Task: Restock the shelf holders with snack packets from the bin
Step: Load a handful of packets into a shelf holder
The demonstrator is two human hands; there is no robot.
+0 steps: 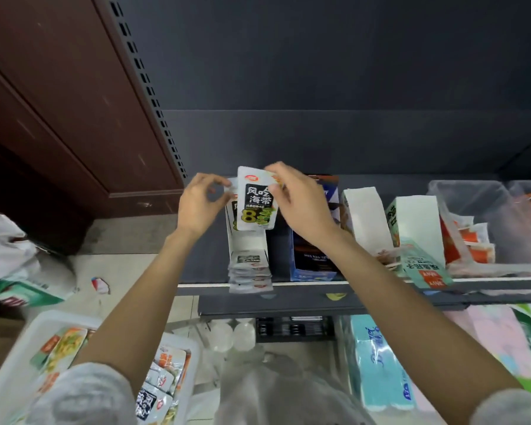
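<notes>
Above the white holder (246, 240) on the dark shelf (319, 286): 1 seaweed packet (256, 201), upright, pinched at its top right corner by right hand (301, 207). Left hand (198, 205) just left of holder, fingertips curled on a second packet's edge (231, 183). Step in hand, by judgement: loading packets into holder top. Next move: lower packet straight down the slot, then release. Front of holder: stacked packets (251, 276) at shelf lip. Below left of holder: white bin (19, 354) of packets on tiled floor (129, 271).
</notes>
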